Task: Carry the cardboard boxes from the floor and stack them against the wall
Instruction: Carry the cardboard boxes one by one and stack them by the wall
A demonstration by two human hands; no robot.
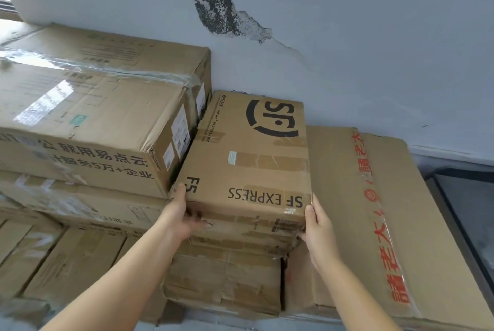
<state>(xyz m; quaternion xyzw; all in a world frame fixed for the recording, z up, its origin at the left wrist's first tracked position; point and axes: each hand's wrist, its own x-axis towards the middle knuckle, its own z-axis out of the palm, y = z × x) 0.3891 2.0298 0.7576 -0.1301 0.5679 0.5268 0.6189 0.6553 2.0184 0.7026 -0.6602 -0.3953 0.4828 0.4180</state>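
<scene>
A brown SF Express cardboard box (251, 154) lies flat on top of a worn box (224, 282), its far end against the white wall (347, 36). My left hand (180, 217) holds its near left corner, thumb on top and fingers under the front edge. My right hand (316, 226) grips the near right corner, thumb up the side. To the left stands a taller stack of taped boxes (88, 116).
A long flat box with red lettering (374, 210) leans low against the wall on the right. A dark-framed panel (465, 213) lies at far right. More boxes (53, 258) fill the lower left. The wall paint is peeling with dark mould (213, 7).
</scene>
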